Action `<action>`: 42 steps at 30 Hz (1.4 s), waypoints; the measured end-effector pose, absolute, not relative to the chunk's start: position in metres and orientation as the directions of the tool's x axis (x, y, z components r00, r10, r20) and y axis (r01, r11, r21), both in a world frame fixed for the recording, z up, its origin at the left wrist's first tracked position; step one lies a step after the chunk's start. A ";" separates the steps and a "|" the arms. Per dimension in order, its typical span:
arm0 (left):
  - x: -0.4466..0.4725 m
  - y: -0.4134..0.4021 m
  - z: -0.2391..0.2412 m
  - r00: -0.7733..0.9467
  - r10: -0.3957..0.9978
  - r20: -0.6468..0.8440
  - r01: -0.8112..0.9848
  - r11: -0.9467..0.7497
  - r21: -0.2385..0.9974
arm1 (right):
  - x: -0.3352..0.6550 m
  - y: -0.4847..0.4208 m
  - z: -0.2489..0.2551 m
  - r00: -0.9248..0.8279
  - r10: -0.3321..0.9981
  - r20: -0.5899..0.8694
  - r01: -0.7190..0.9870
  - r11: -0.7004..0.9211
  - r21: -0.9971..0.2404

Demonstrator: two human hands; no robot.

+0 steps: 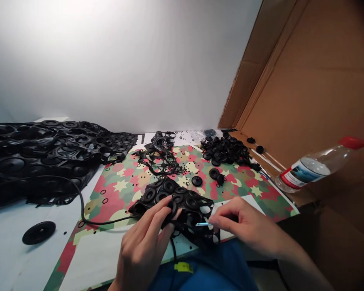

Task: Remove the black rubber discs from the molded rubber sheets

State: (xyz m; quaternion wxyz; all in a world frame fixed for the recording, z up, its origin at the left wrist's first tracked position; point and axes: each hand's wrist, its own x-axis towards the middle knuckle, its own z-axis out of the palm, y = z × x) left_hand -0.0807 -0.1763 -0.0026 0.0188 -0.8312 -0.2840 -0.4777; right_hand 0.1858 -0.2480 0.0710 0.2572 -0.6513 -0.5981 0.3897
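My left hand [145, 238] is closed on a black rubber sheet [157, 188] of moulded round discs, at the front of the work surface. A black rubber disc [172, 209] shows between its fingers and thumb. My right hand [241, 216] pinches a thin light-blue stick [204, 224], whose tip points left over the sheet. Several round holes without discs show in the sheet's right part. What the left fingertips grip beneath the disc is hidden.
A heap of loose black discs [226, 149] lies at the back right, beside a plastic bottle [309, 171]. Large black rubber sheets [48, 149] cover the left. A cut-out scrap [159, 159] lies behind the hands. A black cable [82, 202] crosses the camouflage-patterned mat [115, 182].
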 end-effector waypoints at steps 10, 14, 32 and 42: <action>-0.091 -0.190 0.012 0.367 0.466 0.805 0.533 -0.815 0.229 | 0.162 -0.204 0.089 -0.161 0.975 -0.150 0.663 -0.005 -0.749; -0.099 -0.193 0.013 0.413 0.414 0.812 0.559 -0.818 0.133 | 0.159 -0.187 0.090 -0.312 0.902 -0.298 0.689 -0.001 -0.725; -0.117 -0.196 0.017 0.480 0.558 0.677 0.420 -0.824 0.381 | 0.156 -0.181 0.071 -0.206 0.950 -0.233 0.579 -0.074 -0.812; -0.090 -0.110 0.055 0.771 0.554 0.313 0.397 -0.803 0.444 | 0.149 -0.196 0.083 -0.171 0.984 -0.049 0.801 0.110 -0.589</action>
